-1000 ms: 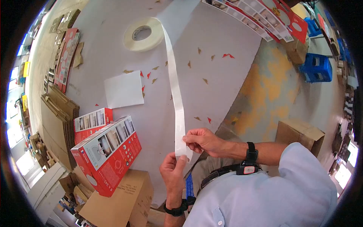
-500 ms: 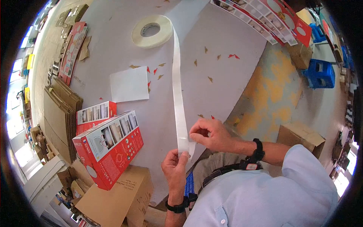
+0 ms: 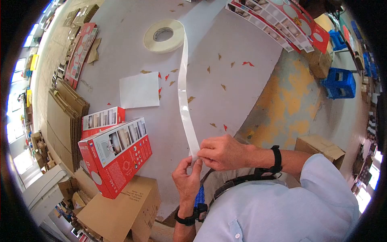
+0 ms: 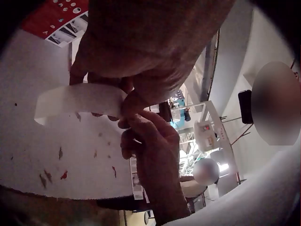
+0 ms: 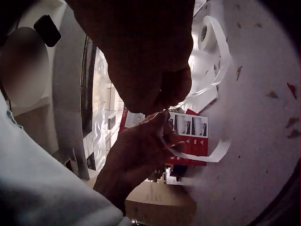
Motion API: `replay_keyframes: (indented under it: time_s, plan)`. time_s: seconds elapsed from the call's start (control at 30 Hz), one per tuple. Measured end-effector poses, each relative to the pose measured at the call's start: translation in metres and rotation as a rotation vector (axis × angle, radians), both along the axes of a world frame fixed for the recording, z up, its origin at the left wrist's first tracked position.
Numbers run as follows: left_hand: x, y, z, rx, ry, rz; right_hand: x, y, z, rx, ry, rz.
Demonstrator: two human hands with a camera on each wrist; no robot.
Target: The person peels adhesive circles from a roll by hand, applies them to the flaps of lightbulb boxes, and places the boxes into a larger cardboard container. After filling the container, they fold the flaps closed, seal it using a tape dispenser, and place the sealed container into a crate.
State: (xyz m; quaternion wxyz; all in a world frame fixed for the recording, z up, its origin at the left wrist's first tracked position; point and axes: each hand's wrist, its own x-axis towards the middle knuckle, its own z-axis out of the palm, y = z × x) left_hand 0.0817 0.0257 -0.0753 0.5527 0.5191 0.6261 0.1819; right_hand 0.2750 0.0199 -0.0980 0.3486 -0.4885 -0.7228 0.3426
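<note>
A roll of white tape (image 3: pixel 174 43) lies flat at the far side of the grey table. From it a long strip of tape (image 3: pixel 183 90) runs toward the person, twisting slightly midway. My left hand (image 3: pixel 187 177) pinches the strip's near end between thumb and fingers. Just above and to the right, my right hand (image 3: pixel 226 153) pinches the same end, its fingertips close against the left hand's. In the left wrist view the strip (image 4: pixel 77 100) curves away from the joined fingertips. The very end of the strip is hidden by the fingers.
A blank white sheet (image 3: pixel 139 91) lies left of the strip. Red printed boxes (image 3: pixel 121 161) and a brown carton (image 3: pixel 117 205) stand at the near left, beside stacked flat cardboard (image 3: pixel 66 125). Printed red sheets (image 3: pixel 278 24) overhang the far right edge. Paper scraps dot the table.
The right hand first moved up and right off the strip's end, then came back down to the left hand. The strip has bowed leftward and twisted. The left hand kept its pinch.
</note>
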Motion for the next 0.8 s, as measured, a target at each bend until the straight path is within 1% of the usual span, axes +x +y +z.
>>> replay_keyframes:
  time_s: [0.4, 0.53, 0.6, 0.73, 0.8]
  plan:
    - [-0.004, 0.002, -0.004, 0.201, 0.073, -0.197, 0.002, -0.001, 0.000, -0.040, 0.000, 0.079]
    - [-0.001, 0.008, 0.002, 0.176, 0.051, -0.258, 0.006, 0.002, -0.001, -0.064, 0.009, 0.072]
    - [-0.001, 0.009, 0.001, 0.192, -0.002, -0.277, 0.011, 0.006, 0.001, -0.101, 0.123, 0.109]
    - [-0.003, 0.010, 0.002, 0.065, -0.139, -0.262, 0.018, 0.010, 0.000, -0.234, 0.317, 0.171]
    - [-0.001, 0.011, 0.003, 0.008, -0.189, -0.250, 0.020, 0.012, 0.002, -0.262, 0.329, 0.163]
